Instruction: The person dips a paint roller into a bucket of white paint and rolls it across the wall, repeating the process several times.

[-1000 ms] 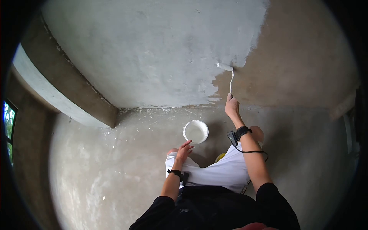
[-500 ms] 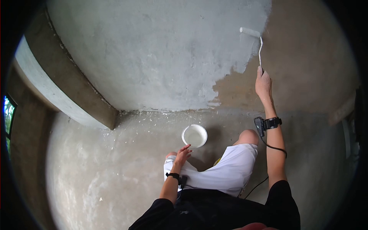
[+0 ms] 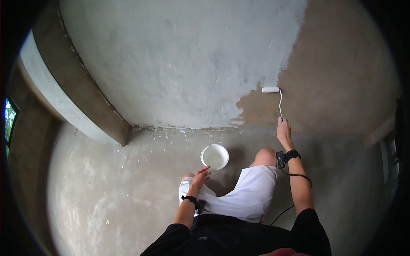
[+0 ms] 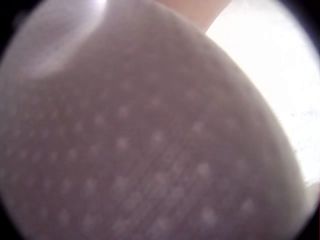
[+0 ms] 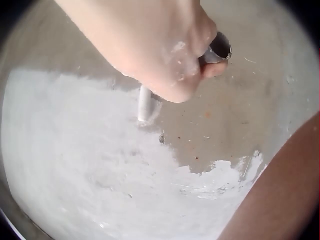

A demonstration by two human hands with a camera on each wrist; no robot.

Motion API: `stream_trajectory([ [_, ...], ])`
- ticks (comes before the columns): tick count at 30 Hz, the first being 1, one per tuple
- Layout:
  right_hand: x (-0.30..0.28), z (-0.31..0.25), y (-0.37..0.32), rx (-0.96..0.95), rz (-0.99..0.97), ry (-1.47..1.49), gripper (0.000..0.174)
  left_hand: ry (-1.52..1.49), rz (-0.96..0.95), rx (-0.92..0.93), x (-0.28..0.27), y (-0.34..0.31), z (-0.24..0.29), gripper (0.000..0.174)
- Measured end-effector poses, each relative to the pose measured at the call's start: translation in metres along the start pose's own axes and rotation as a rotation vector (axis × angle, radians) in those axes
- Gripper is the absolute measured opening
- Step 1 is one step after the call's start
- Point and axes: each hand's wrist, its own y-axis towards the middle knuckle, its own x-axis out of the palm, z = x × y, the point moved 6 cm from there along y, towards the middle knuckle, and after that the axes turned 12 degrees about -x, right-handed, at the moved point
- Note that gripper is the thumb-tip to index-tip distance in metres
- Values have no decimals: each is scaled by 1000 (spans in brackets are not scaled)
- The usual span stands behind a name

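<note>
The roller (image 3: 270,90) is white with a dark grey handle (image 5: 220,46), and white specks mark the right hand (image 5: 165,60). The wall (image 3: 179,64) shows pale grey-white against plain brown along a ragged edge; the bucket (image 3: 202,158) is white, the grey-brown floor (image 3: 106,192) white-flecked. The shorts (image 3: 243,194) are plain white, the shirt (image 3: 252,239) black with a small pale mark.

From my station I saw a matt, cement-like wall (image 3: 337,72), its pale coating (image 3: 171,64) chalky and slightly uneven. The roller (image 3: 270,90) wore a dull sleeve on a thin, metal-looking rod (image 3: 280,102). The bucket (image 3: 227,157) seemed smooth plastic, the floor (image 3: 106,183) dull concrete (rather blotchy), the shorts (image 3: 256,187) and shirt (image 3: 247,239) matt cloth.
</note>
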Motion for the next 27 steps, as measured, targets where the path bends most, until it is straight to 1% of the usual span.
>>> stream_trajectory([
  [1, 2, 8, -3, -15, -57, -20, 47, 3, -6, 6, 2, -1, 1, 38],
  [2, 0, 16, -5, -17, -46, -20, 47, -4, -1, 8, 3, -3, 2, 39],
  [4, -3, 18, -4, -45, -115, -18, 46, -9, -3, 19, 7, -9, 4, 39],
  [6, -17, 11, 0, -64, -60, -11, 46, -3, 23, 35, 9, -14, 6, 38],
  [8, -46, -12, 12, -84, -9, -5, 45, 3, 21, 42, 13, -17, 9, 38],
  [10, -89, -50, 28, -195, 93, 79, 43, -3, 20, 35, 12, -17, 8, 38],
  [12, -130, -91, 46, -264, 151, 136, 44, -3, 10, 46, 10, -14, 8, 37],
  [15, -172, -130, 78, -275, 232, 178, 45, -23, 28, 28, 5, -6, 4, 38],
  [17, -169, -135, 96, -291, 272, 161, 45, -16, 33, 27, 1, -1, 0, 38],
  [18, -163, -135, 101, -301, 309, 139, 45, -9, 34, 17, 0, 0, -2, 38],
  [19, -152, -134, 102, -303, 305, 141, 45, -13, 37, 17, 2, -2, -2, 38],
  [20, -137, -132, 100, -251, 322, 120, 45, -23, 42, 15, 2, -4, -1, 38],
  [21, -123, -128, 97, -198, 340, 97, 45, -32, 44, 13, 4, -5, 1, 38],
  [22, -107, -124, 92, -199, 334, 95, 45, -37, 46, 8, 6, -6, 2, 38],
  [24, -70, -105, 72, -91, 278, 76, 45, -22, 26, 37, 8, -11, 5, 38],
  [27, -25, -74, 40, -63, 237, 83, 43, -13, 55, 43, 10, -11, 6, 38],
])
